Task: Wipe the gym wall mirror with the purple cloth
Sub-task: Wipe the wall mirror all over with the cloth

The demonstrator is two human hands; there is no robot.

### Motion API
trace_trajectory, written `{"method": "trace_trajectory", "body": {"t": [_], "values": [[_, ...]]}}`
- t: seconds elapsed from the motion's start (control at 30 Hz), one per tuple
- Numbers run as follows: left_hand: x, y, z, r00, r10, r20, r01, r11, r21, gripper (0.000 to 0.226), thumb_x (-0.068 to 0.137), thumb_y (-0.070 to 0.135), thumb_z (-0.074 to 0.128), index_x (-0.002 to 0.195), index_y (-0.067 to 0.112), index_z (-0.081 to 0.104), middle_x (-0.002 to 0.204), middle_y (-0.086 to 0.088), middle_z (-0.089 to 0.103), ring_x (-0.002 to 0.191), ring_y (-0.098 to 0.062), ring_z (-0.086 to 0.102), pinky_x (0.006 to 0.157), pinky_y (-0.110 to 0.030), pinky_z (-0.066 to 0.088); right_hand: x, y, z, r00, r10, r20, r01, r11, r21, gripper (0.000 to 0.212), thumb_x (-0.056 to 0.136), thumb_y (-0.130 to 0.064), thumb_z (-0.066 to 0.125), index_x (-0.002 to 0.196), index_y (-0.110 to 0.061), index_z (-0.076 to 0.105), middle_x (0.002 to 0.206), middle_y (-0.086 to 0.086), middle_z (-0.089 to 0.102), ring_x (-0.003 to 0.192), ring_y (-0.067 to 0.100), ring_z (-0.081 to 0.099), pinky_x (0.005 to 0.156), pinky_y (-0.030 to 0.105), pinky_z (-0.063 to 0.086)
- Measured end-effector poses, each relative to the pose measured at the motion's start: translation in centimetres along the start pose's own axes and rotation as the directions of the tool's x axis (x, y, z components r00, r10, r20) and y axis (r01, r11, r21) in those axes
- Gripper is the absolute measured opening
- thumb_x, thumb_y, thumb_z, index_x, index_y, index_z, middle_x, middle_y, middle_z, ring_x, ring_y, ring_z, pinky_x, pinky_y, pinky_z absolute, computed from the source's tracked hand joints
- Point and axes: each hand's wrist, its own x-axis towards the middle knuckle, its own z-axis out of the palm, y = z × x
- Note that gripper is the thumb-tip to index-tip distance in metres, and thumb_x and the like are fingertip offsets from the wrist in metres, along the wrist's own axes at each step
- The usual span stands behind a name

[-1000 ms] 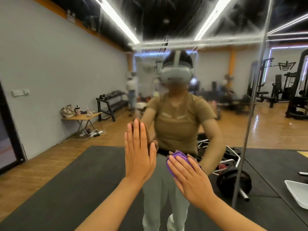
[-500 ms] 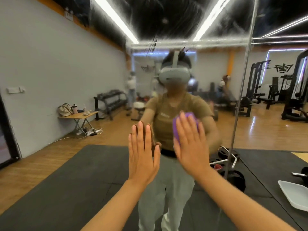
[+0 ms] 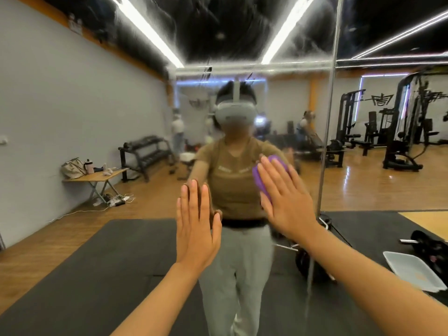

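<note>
The gym wall mirror fills the view straight ahead and shows streaks and smears across its upper part. A purple cloth lies flat against the glass under my right hand, whose straight fingers press it to the mirror; only the cloth's left and top edges show past the fingers. My left hand rests flat on the glass with fingers straight, lower and to the left of the cloth. My own reflection stands behind both hands.
A vertical seam between mirror panels runs just right of my right hand. Reflected in the glass are a black floor mat, a folding table with a bag, a dumbbell rack, weight machines, a white tray and other people far back.
My right hand has slid the purple cloth up from waist height and then to the right across the glass. My left hand has stayed flat in about the same spot.
</note>
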Motion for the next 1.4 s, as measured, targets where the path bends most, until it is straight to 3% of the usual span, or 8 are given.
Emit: {"method": "trace_trajectory", "body": {"t": [0.13, 0.3, 0.47, 0.6, 0.9, 1.07, 1.23, 1.4], "values": [[0.0, 0.7, 0.1, 0.999, -0.032, -0.006, 0.032, 0.999, -0.034, 0.07, 0.101, 0.033, 0.039, 0.158, 0.0, 0.017, 0.167, -0.02, 0.006, 0.156, -0.033, -0.003, 0.126, -0.046, -0.001, 7.2, 3.6, -2.0, 0.963, 0.242, -0.119, -0.238, 0.97, 0.05, 0.064, 0.1, -0.027, 0.041, 0.157, -0.001, 0.027, 0.164, 0.017, 0.023, 0.154, 0.029, 0.016, 0.127, 0.039, 0.005], [-0.1, 0.4, 0.4, 1.0, -0.017, -0.016, 0.016, 0.999, -0.046, 0.072, 0.1, 0.034, 0.041, 0.159, 0.001, 0.015, 0.167, -0.02, 0.004, 0.155, -0.035, -0.002, 0.126, -0.048, 0.0, 2.1, 0.3, 0.2, 0.896, 0.404, -0.183, -0.376, 0.911, 0.172, 0.065, 0.098, -0.022, 0.044, 0.156, 0.0, 0.024, 0.164, 0.018, 0.023, 0.155, 0.026, 0.01, 0.127, 0.042, 0.01], [-0.1, -0.1, 1.1, 1.0, -0.002, -0.024, 0.001, 1.0, -0.019, 0.074, 0.1, 0.036, 0.043, 0.159, 0.002, 0.014, 0.167, -0.02, 0.004, 0.155, -0.036, 0.0, 0.126, -0.047, 0.0, -11.9, -3.7, 3.3, 0.971, 0.238, -0.013, -0.237, 0.969, 0.065, 0.061, 0.106, -0.032, 0.034, 0.16, -0.01, 0.016, 0.169, 0.005, 0.009, 0.155, 0.026, 0.013, 0.126, 0.043, 0.014], [-0.2, -0.6, 1.7, 0.999, 0.023, -0.03, -0.022, 0.999, 0.032, 0.077, 0.1, 0.04, 0.038, 0.161, 0.006, 0.004, 0.168, -0.017, -0.003, 0.155, -0.035, -0.001, 0.126, -0.047, -0.002, -14.2, -3.6, 3.1, 0.979, 0.2, 0.04, -0.202, 0.979, 0.039, 0.061, 0.108, -0.038, 0.028, 0.162, -0.014, 0.011, 0.17, 0.0, 0.008, 0.156, 0.021, 0.011, 0.127, 0.039, 0.01], [-0.2, -0.5, 1.9, 0.998, 0.028, -0.062, -0.026, 0.999, 0.033, 0.077, 0.1, 0.04, 0.037, 0.161, 0.007, 0.003, 0.168, -0.018, -0.001, 0.155, -0.036, 0.001, 0.126, -0.047, -0.001, 5.4, 2.8, -1.4, 0.939, 0.313, -0.139, -0.298, 0.947, 0.122, 0.066, 0.098, -0.027, 0.042, 0.154, 0.005, 0.026, 0.162, 0.022, 0.023, 0.153, 0.029, 0.012, 0.127, 0.037, 0.004], [-0.2, -0.4, 1.7, 0.999, 0.02, -0.048, -0.018, 0.999, 0.043, 0.076, 0.1, 0.039, 0.039, 0.16, 0.004, 0.009, 0.168, -0.02, 0.004, 0.155, -0.036, 0.003, 0.126, -0.048, 0.001, 12.7, 6.2, -3.1, 0.89, 0.391, -0.236, -0.369, 0.92, 0.132, 0.067, 0.1, -0.029, 0.04, 0.157, 0.002, 0.022, 0.165, 0.018, 0.021, 0.154, 0.03, 0.014, 0.127, 0.036, 0.003], [-0.2, -0.3, 1.4, 0.999, 0.016, -0.034, -0.015, 0.999, 0.037, 0.074, 0.1, 0.038, 0.04, 0.159, 0.002, 0.014, 0.167, -0.021, 0.005, 0.155, -0.037, 0.004, 0.126, -0.049, 0.003, 6.1, 3.4, -1.4, 0.911, 0.369, -0.185, -0.351, 0.928, 0.124, 0.065, 0.1, -0.027, 0.042, 0.156, 0.003, 0.026, 0.164, 0.02, 0.022, 0.155, 0.029, 0.011, 0.127, 0.041, 0.005], [-0.3, -0.2, 1.3, 1.0, 0.0, -0.026, 0.001, 0.999, 0.037, 0.075, 0.1, 0.038, 0.04, 0.16, 0.003, 0.011, 0.168, -0.019, 0.003, 0.155, -0.035, 0.001, 0.126, -0.047, 0.0, -5.4, 0.3, 1.1, 0.978, 0.205, -0.028, -0.203, 0.978, 0.055, 0.068, 0.099, -0.028, 0.044, 0.159, -0.007, 0.02, 0.168, 0.01, 0.016, 0.155, 0.027, 0.013, 0.127, 0.044, 0.009]]}}
